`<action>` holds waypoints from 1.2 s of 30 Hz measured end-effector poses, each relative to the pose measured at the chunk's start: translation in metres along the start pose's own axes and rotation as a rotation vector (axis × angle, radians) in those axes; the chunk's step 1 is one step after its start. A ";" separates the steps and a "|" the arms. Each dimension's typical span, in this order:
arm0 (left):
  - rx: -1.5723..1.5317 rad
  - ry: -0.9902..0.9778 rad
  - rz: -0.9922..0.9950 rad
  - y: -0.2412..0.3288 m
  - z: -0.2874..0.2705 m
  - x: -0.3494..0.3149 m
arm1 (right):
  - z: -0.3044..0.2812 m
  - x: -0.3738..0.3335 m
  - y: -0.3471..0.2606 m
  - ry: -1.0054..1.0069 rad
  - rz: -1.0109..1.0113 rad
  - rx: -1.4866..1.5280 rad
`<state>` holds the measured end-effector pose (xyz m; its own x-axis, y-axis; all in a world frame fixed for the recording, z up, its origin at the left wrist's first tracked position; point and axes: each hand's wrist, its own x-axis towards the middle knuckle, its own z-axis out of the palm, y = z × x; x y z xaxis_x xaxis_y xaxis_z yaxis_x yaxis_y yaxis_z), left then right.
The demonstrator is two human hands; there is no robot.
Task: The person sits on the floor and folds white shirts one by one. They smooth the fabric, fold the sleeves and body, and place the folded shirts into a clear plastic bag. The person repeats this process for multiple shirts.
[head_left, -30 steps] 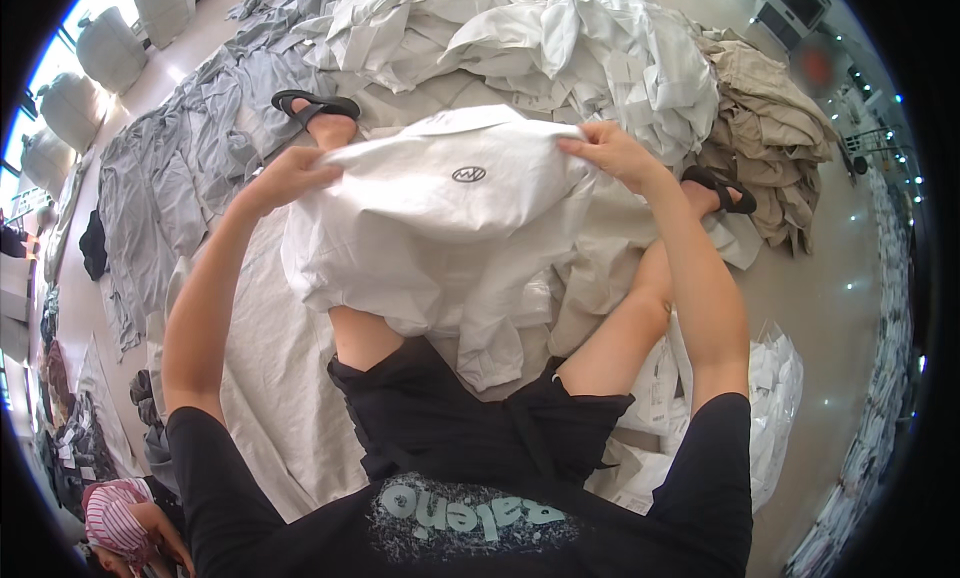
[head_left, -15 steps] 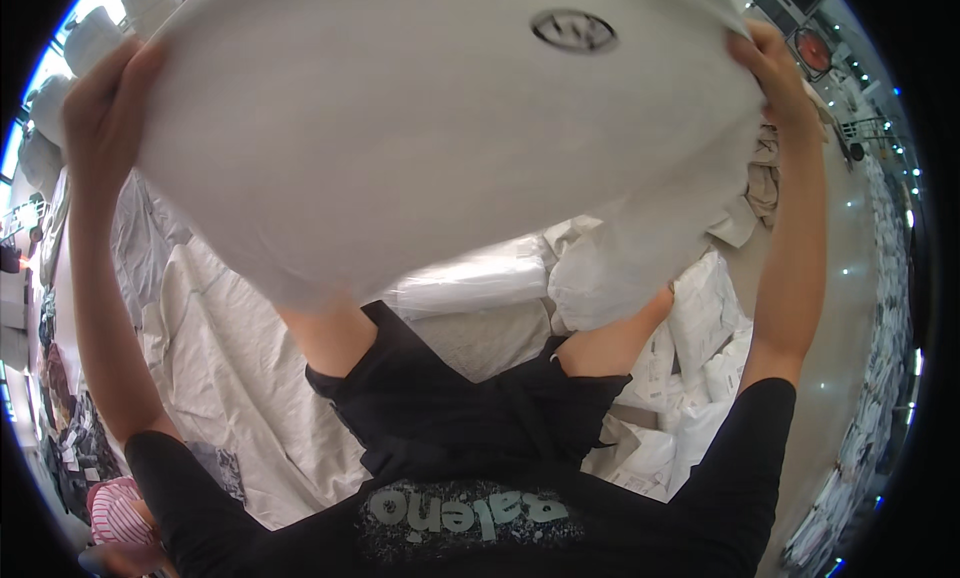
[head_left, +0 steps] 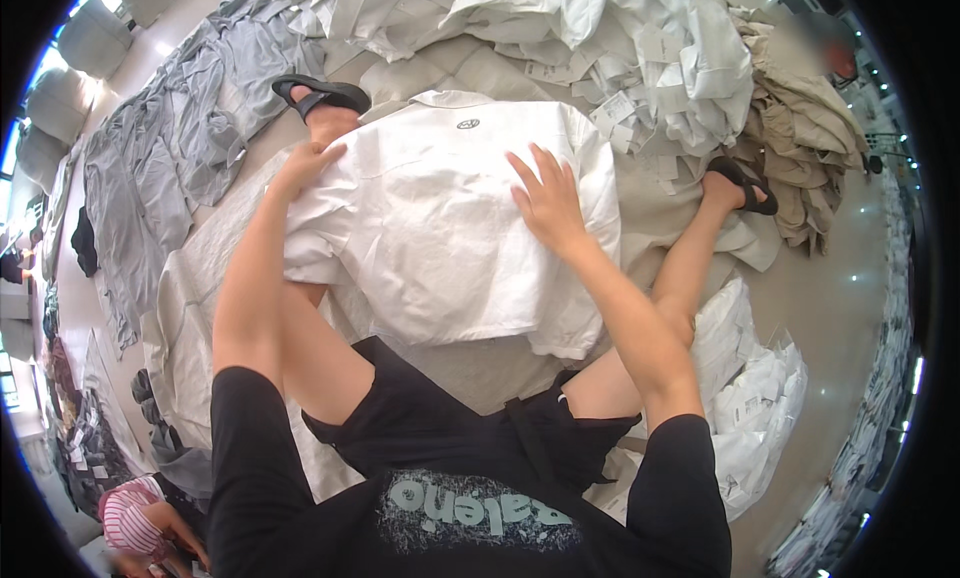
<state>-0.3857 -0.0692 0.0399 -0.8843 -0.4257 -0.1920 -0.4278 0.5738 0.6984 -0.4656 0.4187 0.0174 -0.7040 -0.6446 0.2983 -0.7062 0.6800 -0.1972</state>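
White shirt (head_left: 440,228), dark oval emblem (head_left: 468,125) below the collar (head_left: 450,99)

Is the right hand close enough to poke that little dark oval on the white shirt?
Probably yes: the right hand is over the white collared shirt, below the dark oval mark, and only bare cloth seems to lie between.
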 end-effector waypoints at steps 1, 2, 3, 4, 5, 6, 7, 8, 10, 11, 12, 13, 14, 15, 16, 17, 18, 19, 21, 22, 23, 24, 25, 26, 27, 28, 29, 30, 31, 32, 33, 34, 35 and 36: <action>0.052 -0.032 -0.013 0.003 0.010 -0.005 | 0.010 -0.026 0.007 0.006 0.104 -0.070; 0.050 -0.010 -0.088 0.001 0.012 -0.002 | 0.016 -0.049 0.017 0.005 0.197 -0.133; 0.156 0.035 0.039 -0.010 0.011 0.002 | 0.016 -0.064 0.031 0.066 0.193 -0.181; 0.402 0.126 0.163 -0.026 0.007 -0.001 | 0.009 -0.077 0.033 0.118 0.290 -0.139; 0.643 0.215 0.296 -0.036 0.003 -0.010 | -0.004 -0.088 0.033 0.172 0.389 -0.102; 0.582 0.129 0.158 -0.023 -0.004 -0.019 | -0.018 -0.096 0.039 0.085 0.484 -0.037; 0.523 0.035 0.023 -0.006 -0.014 -0.032 | -0.029 -0.105 0.046 -0.004 0.585 0.031; 0.546 0.022 -0.021 -0.003 -0.024 -0.049 | -0.036 -0.112 0.052 -0.095 0.680 0.107; 0.544 -0.074 -0.144 -0.002 -0.043 -0.058 | -0.043 -0.113 0.069 -0.090 0.584 0.334; 0.523 -0.156 -0.222 -0.003 -0.054 -0.057 | -0.044 -0.111 0.078 -0.085 0.533 0.451; 0.514 -0.224 -0.333 -0.016 -0.073 -0.068 | -0.067 -0.085 0.082 -0.102 0.487 0.504; 0.439 -0.286 -0.347 -0.032 -0.086 -0.074 | -0.083 -0.071 0.104 -0.061 0.410 0.560; 0.359 -0.338 -0.359 -0.050 -0.099 -0.077 | -0.104 -0.053 0.127 -0.050 0.383 0.538; 0.277 -0.384 -0.358 -0.065 -0.109 -0.077 | -0.130 -0.037 0.151 -0.034 0.407 0.330; -0.001 -0.372 -0.281 -0.078 -0.113 -0.086 | -0.149 -0.024 0.171 -0.032 0.457 -0.052; -0.192 -0.340 -0.265 -0.078 -0.111 -0.089 | -0.157 -0.016 0.188 -0.021 0.510 -0.465; -0.387 -0.320 -0.232 -0.070 -0.100 -0.084 | -0.148 -0.026 0.225 0.127 0.488 -0.712; -0.569 -0.269 -0.224 -0.068 -0.101 -0.091 | -0.132 -0.004 0.200 0.269 0.436 -0.405; -0.529 -0.248 -0.166 -0.055 -0.092 -0.090 | -0.066 0.003 0.166 0.386 0.098 0.122; -0.435 -0.236 -0.161 -0.040 -0.098 -0.097 | -0.016 0.010 0.098 0.327 0.064 0.335; -0.349 -0.239 -0.142 -0.024 -0.100 -0.096 | 0.021 0.013 0.036 0.251 0.027 0.456; -0.295 -0.238 -0.086 -0.010 -0.100 -0.094 | 0.051 0.012 -0.023 0.175 -0.012 0.516; -0.330 -0.237 -0.108 0.007 -0.102 -0.095 | 0.064 0.016 -0.079 0.070 0.004 0.498; -0.365 -0.247 -0.125 0.031 -0.101 -0.096 | 0.087 0.015 -0.120 -0.034 0.071 0.400; -0.401 -0.264 -0.139 0.058 -0.096 -0.095 | 0.117 0.010 -0.150 -0.110 0.043 0.280; -0.509 -0.313 -0.178 0.089 -0.087 -0.093 | 0.142 0.003 -0.163 -0.103 0.035 0.302; -0.572 -0.301 -0.194 0.110 -0.072 -0.093 | 0.157 0.003 -0.173 -0.095 0.014 0.330; -0.639 -0.275 -0.218 0.127 -0.058 -0.095 | 0.157 0.012 -0.183 -0.216 -0.016 0.345; -0.705 -0.256 -0.242 0.139 -0.038 -0.090 | 0.151 0.021 -0.188 -0.336 -0.045 0.349; -0.727 -0.281 -0.225 0.158 -0.019 -0.086 | 0.147 0.025 -0.189 -0.462 -0.070 0.349; -0.759 -0.273 -0.179 0.175 0.001 -0.082 | 0.145 0.025 -0.186 -0.405 0.084 0.569; -0.808 -0.394 -0.119 0.187 0.010 -0.073 | 0.141 0.020 -0.179 -0.347 0.234 0.791; -0.980 -0.549 -0.054 0.202 0.017 -0.072 | 0.139 0.013 -0.166 -0.289 0.389 1.006; -0.897 -0.486 0.039 0.206 0.026 -0.064 | 0.134 0.002 -0.147 -0.222 0.559 1.210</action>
<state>-0.4222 0.0943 0.1780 -0.9603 0.0263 -0.2778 -0.2758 -0.2396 0.9309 -0.3728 0.2703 -0.0785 -0.8330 -0.5054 -0.2251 0.1345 0.2098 -0.9685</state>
